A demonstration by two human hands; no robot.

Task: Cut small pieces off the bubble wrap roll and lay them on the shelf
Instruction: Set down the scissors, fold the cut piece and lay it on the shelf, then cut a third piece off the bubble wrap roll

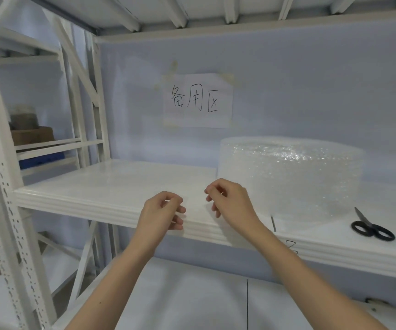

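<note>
Here, both hands work at the front edge of the white shelf [111, 186].
The bubble wrap roll [289, 177] stands at its right; left hand [161, 210] and right hand [228, 198] seem to pinch a barely visible clear piece [193, 206]; black scissors [372, 228] lie further right.

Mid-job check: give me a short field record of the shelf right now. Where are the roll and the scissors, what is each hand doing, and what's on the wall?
bubble wrap roll: on the shelf, right of centre, near the back wall
scissors: flat on the shelf, right of the roll, black handles toward the front edge
left hand: at the shelf's front edge, fingertips pinched
right hand: over the shelf beside the roll, fingertips pinched
held piece: faint clear sheet seems stretched between both hands; hard to confirm
paper sign: taped to the wall, handwritten
</note>
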